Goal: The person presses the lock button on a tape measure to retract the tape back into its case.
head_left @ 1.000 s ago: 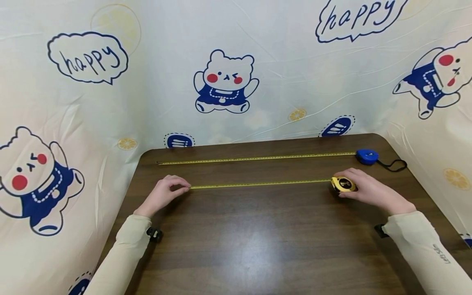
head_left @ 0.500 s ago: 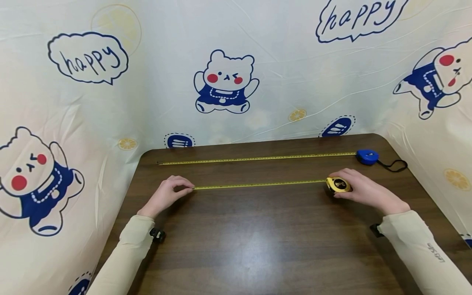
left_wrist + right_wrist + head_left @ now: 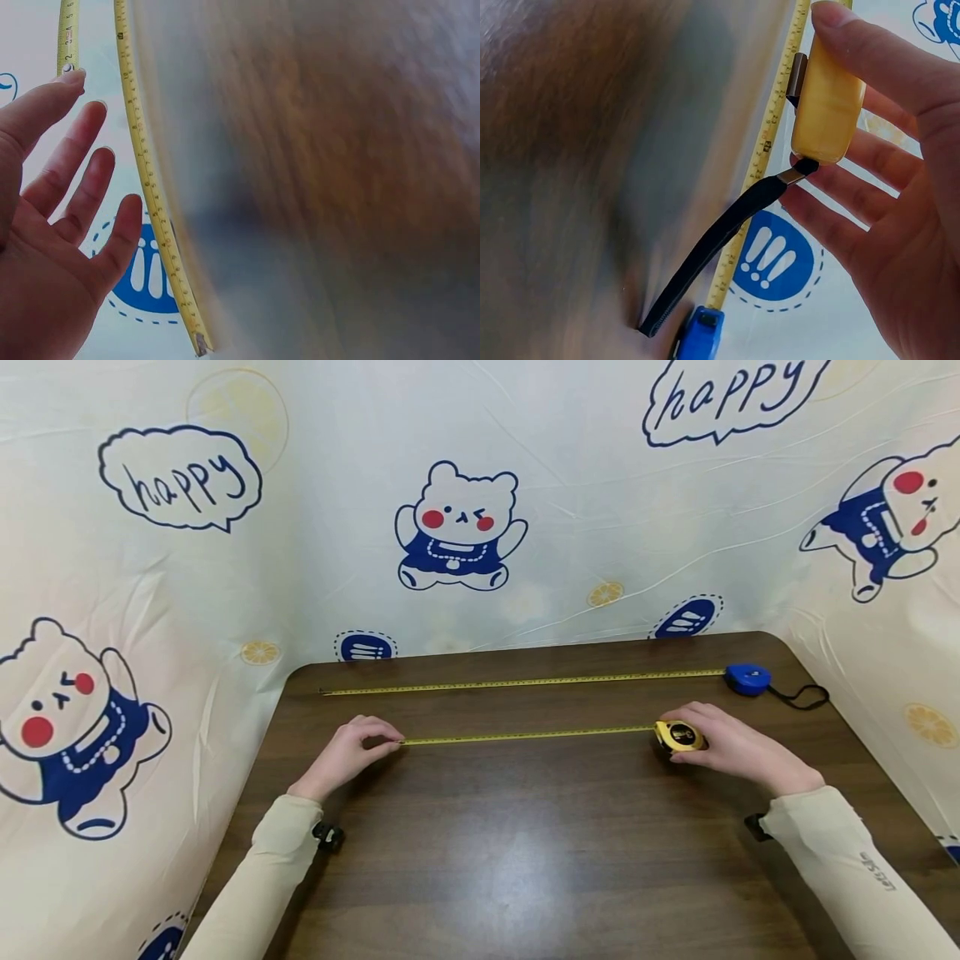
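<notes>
My left hand [image 3: 352, 750] pinches the end of a yellow blade between thumb and finger; the other fingers spread loosely in the left wrist view. That blade [image 3: 525, 737] runs straight across to a yellow tape measure [image 3: 679, 736]. Around its case curls my right hand [image 3: 723, 739], thumb on one side and fingers on the other. A black wrist strap [image 3: 705, 251] hangs from the case in the right wrist view. Behind lies a blue tape measure [image 3: 747, 679], its blade [image 3: 525, 682] drawn out leftward, roughly parallel to the held one.
Both tapes are over a brown wooden table [image 3: 480, 852] with rounded far corners. The blue tape measure's black cord loop [image 3: 806, 697] lies near the right edge. A printed white curtain [image 3: 570, 510] with bears encloses the back and sides.
My hands have come closer together, the left shifting right and the right shifting left with the yellow tape measure. The stretched blade between them is shorter. The blue tape measure stays put.
</notes>
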A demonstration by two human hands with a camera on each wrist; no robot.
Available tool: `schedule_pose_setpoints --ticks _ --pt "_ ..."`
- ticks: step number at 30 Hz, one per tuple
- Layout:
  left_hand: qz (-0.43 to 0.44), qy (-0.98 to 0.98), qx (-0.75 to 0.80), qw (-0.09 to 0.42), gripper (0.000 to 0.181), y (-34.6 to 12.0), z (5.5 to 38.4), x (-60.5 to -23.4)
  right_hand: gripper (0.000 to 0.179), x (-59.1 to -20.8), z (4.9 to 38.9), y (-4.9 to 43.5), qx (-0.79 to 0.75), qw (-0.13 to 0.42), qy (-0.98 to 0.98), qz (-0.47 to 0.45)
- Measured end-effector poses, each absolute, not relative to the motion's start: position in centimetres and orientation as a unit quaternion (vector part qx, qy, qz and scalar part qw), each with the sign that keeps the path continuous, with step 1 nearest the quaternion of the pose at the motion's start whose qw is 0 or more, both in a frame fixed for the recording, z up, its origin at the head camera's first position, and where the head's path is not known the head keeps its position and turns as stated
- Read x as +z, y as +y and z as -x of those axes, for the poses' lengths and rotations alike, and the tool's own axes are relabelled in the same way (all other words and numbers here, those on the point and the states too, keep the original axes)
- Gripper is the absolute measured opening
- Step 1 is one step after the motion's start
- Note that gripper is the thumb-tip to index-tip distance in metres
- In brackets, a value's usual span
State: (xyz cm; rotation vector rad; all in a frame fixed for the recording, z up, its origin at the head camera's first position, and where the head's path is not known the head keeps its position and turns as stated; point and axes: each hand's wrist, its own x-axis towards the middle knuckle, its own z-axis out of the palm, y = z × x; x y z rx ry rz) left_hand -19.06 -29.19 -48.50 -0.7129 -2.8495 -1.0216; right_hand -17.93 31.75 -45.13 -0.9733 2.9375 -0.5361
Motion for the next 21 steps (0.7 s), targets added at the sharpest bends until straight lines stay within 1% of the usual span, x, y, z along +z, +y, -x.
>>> schedule_pose_setpoints --ticks 10,14,21 --pt "0.228 -0.912 -0.340 -0.001 0.012 -28.0 19.2 -48.2 0.056 -44.7 18.0 30.6 -0.179 0.013 0.933 0.312" --pt "0.236 -0.910 -0.341 0.001 0.012 -27.5 19.4 -48.2 0.056 -44.6 18.0 30.2 -0.177 0.020 0.934 0.309" --pt "0.252 -0.907 -0.338 0.011 0.012 -26.9 19.5 -48.4 0.056 -44.9 18.0 29.6 -0.175 0.010 0.932 0.318"
